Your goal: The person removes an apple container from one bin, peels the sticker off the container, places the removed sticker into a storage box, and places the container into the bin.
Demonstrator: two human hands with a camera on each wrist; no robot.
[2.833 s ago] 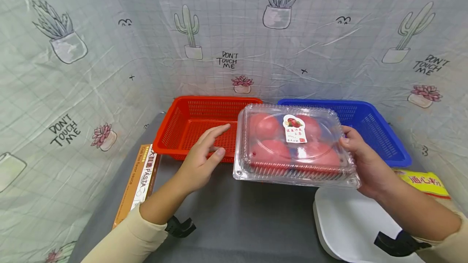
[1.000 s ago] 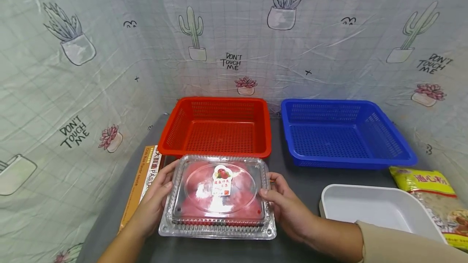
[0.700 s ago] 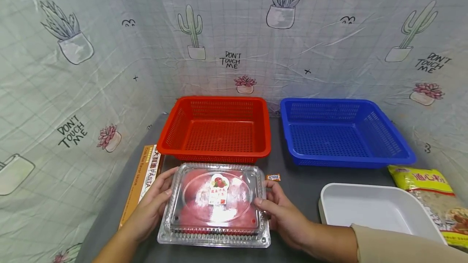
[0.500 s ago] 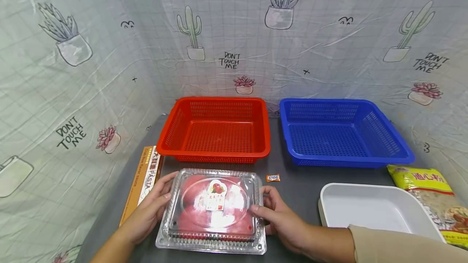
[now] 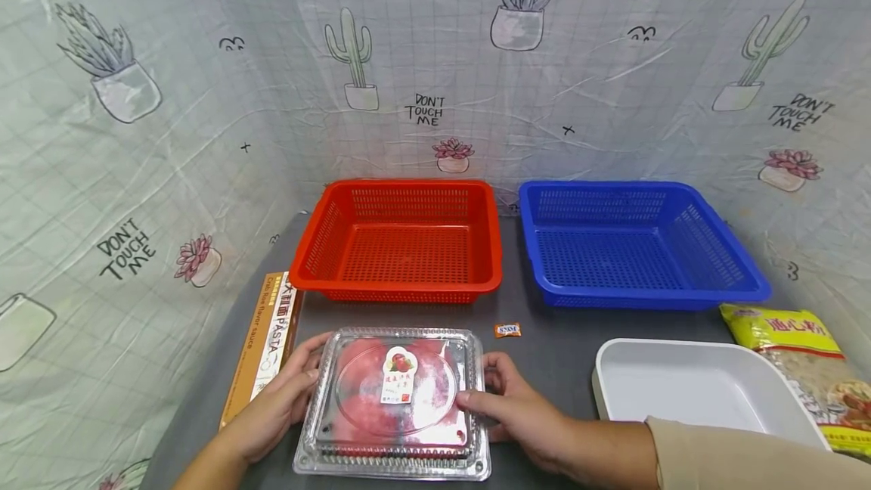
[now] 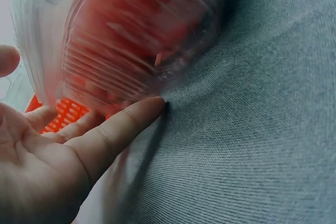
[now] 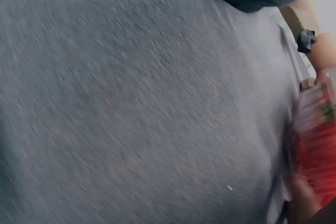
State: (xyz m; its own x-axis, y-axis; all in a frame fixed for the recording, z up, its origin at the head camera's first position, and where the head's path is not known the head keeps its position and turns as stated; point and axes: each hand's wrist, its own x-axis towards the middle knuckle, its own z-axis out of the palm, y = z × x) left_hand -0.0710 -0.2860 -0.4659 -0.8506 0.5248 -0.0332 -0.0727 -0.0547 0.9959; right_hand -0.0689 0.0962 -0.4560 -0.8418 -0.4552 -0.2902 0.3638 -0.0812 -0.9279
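A clear plastic clamshell box point(image 5: 391, 392) of round red fruit, with a small label on its lid, lies close over the grey table in front of me. My left hand point(image 5: 282, 399) holds its left side, thumb near the rim. In the left wrist view the fingers point(image 6: 113, 129) reach low under the box's ribbed wall, right by the cloth. On the other side my right hand point(image 5: 517, 410) grips the box, its thumb over the lid's edge and its fingers bent along the side. The right wrist view catches only a blurred edge of the box point(image 7: 317, 145).
Behind the box stand a red basket point(image 5: 401, 293) and a blue basket point(image 5: 646, 297). A small orange packet point(image 5: 506, 330) lies between. On the right are a white tray point(image 5: 680, 342) and a yellow-topped food bag point(image 5: 792, 346). At left lies a pasta box point(image 5: 255, 339).
From over the blue basket, held by the right hand alone, the box came left and down toward me. The left hand took its other side. Lately it slid slightly nearer, uncovering the orange packet.
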